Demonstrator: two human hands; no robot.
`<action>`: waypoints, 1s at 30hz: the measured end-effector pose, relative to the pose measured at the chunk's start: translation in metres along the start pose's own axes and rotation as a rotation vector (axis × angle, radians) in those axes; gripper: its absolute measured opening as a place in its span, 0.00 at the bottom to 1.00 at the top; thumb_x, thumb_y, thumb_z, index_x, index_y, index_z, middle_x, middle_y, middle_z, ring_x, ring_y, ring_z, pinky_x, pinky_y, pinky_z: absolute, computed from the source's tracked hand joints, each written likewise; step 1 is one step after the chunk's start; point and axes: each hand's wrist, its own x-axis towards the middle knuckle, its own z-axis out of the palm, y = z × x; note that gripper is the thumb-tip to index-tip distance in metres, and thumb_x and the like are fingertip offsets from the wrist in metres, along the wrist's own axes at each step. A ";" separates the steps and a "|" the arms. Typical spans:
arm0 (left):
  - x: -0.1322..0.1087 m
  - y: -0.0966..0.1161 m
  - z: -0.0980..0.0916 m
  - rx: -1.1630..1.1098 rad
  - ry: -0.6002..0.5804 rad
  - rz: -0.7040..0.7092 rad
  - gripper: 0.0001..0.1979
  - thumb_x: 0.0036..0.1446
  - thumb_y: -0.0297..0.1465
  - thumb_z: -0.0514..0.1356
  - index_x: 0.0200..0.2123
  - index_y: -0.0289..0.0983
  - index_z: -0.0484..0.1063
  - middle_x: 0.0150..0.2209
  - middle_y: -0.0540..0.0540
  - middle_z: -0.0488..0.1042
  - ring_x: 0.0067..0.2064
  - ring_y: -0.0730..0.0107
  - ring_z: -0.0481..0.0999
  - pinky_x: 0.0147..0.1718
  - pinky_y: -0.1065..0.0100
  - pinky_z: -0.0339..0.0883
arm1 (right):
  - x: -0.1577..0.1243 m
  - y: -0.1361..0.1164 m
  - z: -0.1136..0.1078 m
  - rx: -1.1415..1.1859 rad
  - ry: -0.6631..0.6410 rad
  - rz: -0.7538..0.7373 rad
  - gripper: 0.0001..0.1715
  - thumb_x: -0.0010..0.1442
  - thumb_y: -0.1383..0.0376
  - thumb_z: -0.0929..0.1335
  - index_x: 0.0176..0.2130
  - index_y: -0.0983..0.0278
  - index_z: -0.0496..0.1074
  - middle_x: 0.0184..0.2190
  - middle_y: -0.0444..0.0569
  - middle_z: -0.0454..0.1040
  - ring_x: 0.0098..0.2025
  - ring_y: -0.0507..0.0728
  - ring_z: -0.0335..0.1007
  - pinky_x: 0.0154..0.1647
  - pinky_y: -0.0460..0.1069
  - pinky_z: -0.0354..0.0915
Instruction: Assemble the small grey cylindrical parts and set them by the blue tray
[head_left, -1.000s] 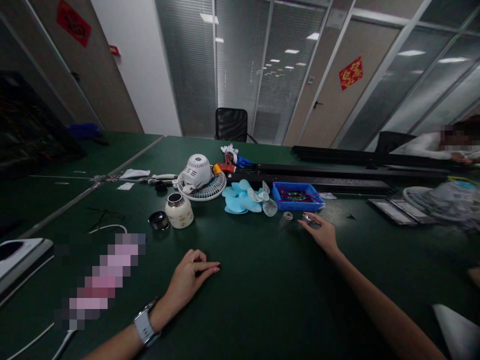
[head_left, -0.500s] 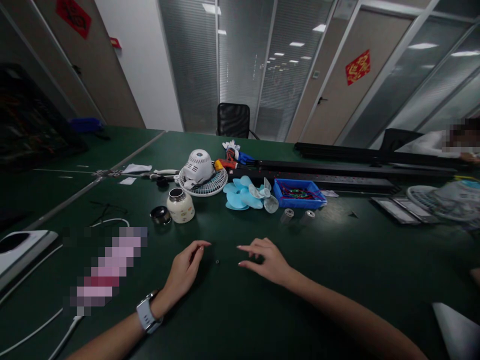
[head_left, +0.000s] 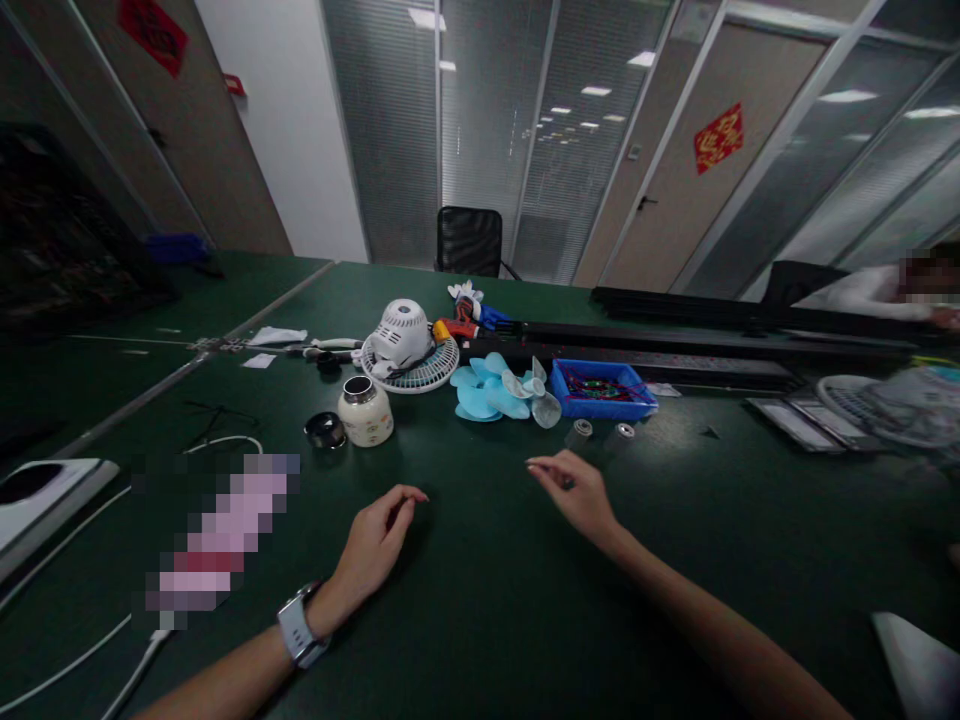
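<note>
Item one: my left wrist carries a smartwatch with a pale grey strap and rounded rectangular case (head_left: 300, 628). The strap is broad and smooth, and the case edge shows a dull shine. Item two: my left hand (head_left: 375, 545) is bare, as is the left forearm (head_left: 225, 685) behind the watch. Item three: my right hand (head_left: 577, 492) and right forearm (head_left: 712, 620) are bare along their whole visible length. Nails run slightly past the fingertips; finer detail is too dim to judge.
</note>
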 end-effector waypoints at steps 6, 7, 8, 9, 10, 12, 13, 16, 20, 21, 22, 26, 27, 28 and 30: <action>0.000 -0.001 0.003 0.010 0.017 -0.007 0.15 0.64 0.39 0.48 0.43 0.38 0.69 0.28 0.51 0.71 0.28 0.65 0.71 0.28 0.68 0.60 | 0.006 0.083 -0.068 -0.435 0.433 0.208 0.22 0.63 0.52 0.63 0.42 0.64 0.78 0.24 0.45 0.67 0.25 0.52 0.61 0.28 0.47 0.57; 0.000 -0.002 0.003 0.012 0.019 -0.003 0.14 0.64 0.39 0.48 0.43 0.38 0.69 0.28 0.51 0.70 0.28 0.65 0.70 0.28 0.68 0.60 | 0.006 0.090 -0.071 -0.474 0.444 0.228 0.22 0.63 0.52 0.63 0.42 0.63 0.78 0.25 0.45 0.68 0.26 0.52 0.62 0.28 0.47 0.56; 0.001 -0.003 0.004 0.013 0.019 0.000 0.14 0.64 0.38 0.48 0.42 0.39 0.68 0.27 0.52 0.69 0.28 0.66 0.70 0.27 0.68 0.59 | 0.006 0.094 -0.073 -0.501 0.452 0.248 0.22 0.63 0.52 0.63 0.42 0.63 0.78 0.26 0.46 0.69 0.26 0.52 0.63 0.28 0.47 0.56; 0.001 -0.005 0.005 0.013 0.020 0.005 0.13 0.64 0.38 0.48 0.42 0.39 0.68 0.26 0.52 0.68 0.27 0.66 0.70 0.27 0.69 0.59 | 0.006 0.096 -0.073 -0.520 0.457 0.269 0.22 0.63 0.52 0.62 0.42 0.62 0.78 0.27 0.46 0.70 0.26 0.52 0.63 0.28 0.47 0.56; 0.001 -0.006 0.006 0.011 0.021 0.010 0.13 0.64 0.38 0.48 0.42 0.39 0.68 0.25 0.53 0.67 0.27 0.67 0.69 0.27 0.69 0.59 | 0.006 0.097 -0.072 -0.535 0.459 0.291 0.21 0.63 0.52 0.62 0.43 0.61 0.78 0.27 0.46 0.70 0.26 0.52 0.63 0.28 0.47 0.55; 0.002 -0.010 0.008 0.002 0.032 0.015 0.12 0.64 0.38 0.49 0.44 0.40 0.66 0.24 0.55 0.65 0.26 0.68 0.68 0.27 0.69 0.58 | 0.005 0.096 -0.071 -0.554 0.453 0.322 0.20 0.63 0.53 0.62 0.43 0.60 0.78 0.29 0.46 0.71 0.26 0.52 0.63 0.27 0.46 0.54; 0.002 -0.011 0.008 -0.004 0.041 0.013 0.12 0.64 0.38 0.49 0.45 0.40 0.65 0.23 0.56 0.63 0.25 0.68 0.67 0.26 0.70 0.58 | 0.006 0.095 -0.070 -0.564 0.450 0.330 0.20 0.63 0.54 0.62 0.43 0.60 0.78 0.29 0.46 0.71 0.27 0.51 0.63 0.27 0.46 0.53; 0.001 -0.013 0.009 -0.027 0.062 0.000 0.13 0.64 0.39 0.49 0.49 0.41 0.61 0.22 0.57 0.60 0.24 0.69 0.65 0.24 0.71 0.56 | 0.006 0.094 -0.070 -0.611 0.459 0.342 0.20 0.64 0.55 0.61 0.44 0.60 0.77 0.31 0.47 0.72 0.27 0.52 0.63 0.26 0.46 0.51; 0.001 -0.011 0.009 -0.045 0.063 -0.008 0.13 0.64 0.38 0.50 0.50 0.41 0.58 0.22 0.58 0.59 0.23 0.69 0.64 0.23 0.71 0.55 | 0.006 0.096 -0.072 -0.670 0.451 0.366 0.19 0.64 0.56 0.61 0.45 0.60 0.77 0.31 0.48 0.73 0.28 0.53 0.62 0.26 0.46 0.49; 0.001 -0.011 0.009 -0.046 0.062 -0.008 0.13 0.64 0.38 0.50 0.50 0.41 0.58 0.22 0.58 0.59 0.23 0.69 0.64 0.23 0.72 0.55 | 0.006 0.096 -0.072 -0.681 0.438 0.370 0.19 0.64 0.56 0.62 0.45 0.60 0.77 0.31 0.48 0.73 0.28 0.53 0.63 0.26 0.46 0.49; 0.001 -0.011 0.009 -0.046 0.062 -0.007 0.13 0.64 0.38 0.50 0.50 0.41 0.58 0.22 0.58 0.59 0.23 0.70 0.64 0.23 0.72 0.55 | 0.006 0.097 -0.073 -0.690 0.419 0.373 0.18 0.64 0.56 0.62 0.45 0.60 0.77 0.31 0.48 0.73 0.28 0.53 0.63 0.26 0.46 0.49; 0.001 -0.012 0.009 -0.038 0.056 0.003 0.13 0.64 0.38 0.49 0.50 0.41 0.58 0.22 0.58 0.60 0.23 0.70 0.64 0.24 0.72 0.56 | 0.004 0.094 -0.080 -0.751 0.397 0.312 0.19 0.64 0.55 0.62 0.45 0.60 0.78 0.33 0.50 0.74 0.28 0.54 0.65 0.27 0.48 0.53; 0.001 -0.013 0.009 -0.037 0.056 0.004 0.13 0.64 0.38 0.49 0.51 0.41 0.58 0.22 0.58 0.60 0.23 0.70 0.64 0.24 0.72 0.56 | 0.004 0.091 -0.082 -0.776 0.422 0.262 0.21 0.64 0.54 0.62 0.47 0.61 0.77 0.34 0.51 0.74 0.29 0.55 0.66 0.29 0.49 0.55; 0.001 -0.014 0.010 -0.035 0.056 0.003 0.14 0.64 0.38 0.49 0.51 0.41 0.58 0.23 0.58 0.61 0.23 0.70 0.65 0.24 0.72 0.56 | 0.005 0.087 -0.084 -0.798 0.434 0.197 0.22 0.64 0.54 0.62 0.49 0.62 0.76 0.36 0.53 0.74 0.32 0.56 0.67 0.32 0.49 0.57; 0.001 -0.014 0.010 -0.031 0.058 0.003 0.13 0.64 0.38 0.50 0.51 0.41 0.58 0.23 0.58 0.61 0.23 0.70 0.65 0.24 0.72 0.56 | 0.008 0.076 -0.084 -0.817 0.354 0.047 0.25 0.65 0.54 0.62 0.53 0.64 0.72 0.39 0.55 0.74 0.37 0.58 0.69 0.38 0.51 0.60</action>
